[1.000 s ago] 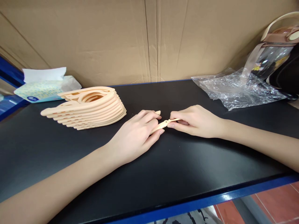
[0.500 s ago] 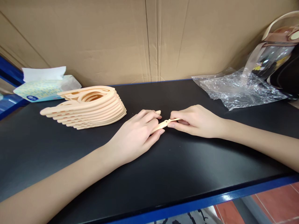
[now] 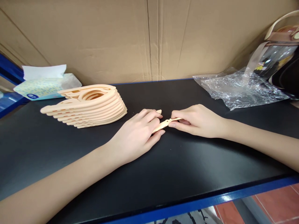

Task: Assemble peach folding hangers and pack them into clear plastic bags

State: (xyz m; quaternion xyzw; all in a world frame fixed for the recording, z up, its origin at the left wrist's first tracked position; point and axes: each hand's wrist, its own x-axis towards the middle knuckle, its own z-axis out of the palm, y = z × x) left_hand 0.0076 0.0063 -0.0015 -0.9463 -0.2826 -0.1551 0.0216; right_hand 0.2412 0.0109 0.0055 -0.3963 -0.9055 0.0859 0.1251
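Observation:
My left hand [image 3: 139, 135] is closed over a cream plastic hanger [image 3: 163, 124] at the middle of the table, covering most of it. One end pokes out past the fingertips, and a narrow part shows between the index finger and thumb. With thumb and index finger, my right hand [image 3: 195, 121] pinches the thin tip of the same hanger, where it looks jointed. To the left of both hands lies a neat stack of several cream plastic hangers [image 3: 102, 109], apart from my left hand.
A tissue pack [image 3: 44, 87] sits at the back left. Crinkled clear plastic wrap [image 3: 243, 90] and a drinking bottle [image 3: 277, 53] are at the back right. Cardboard [image 3: 105, 40] stands behind the black table [image 3: 187, 174], which has a blue front edge.
The view has shifted very slightly. Both hands keep the same grip on the hanger, with no visible movement of it.

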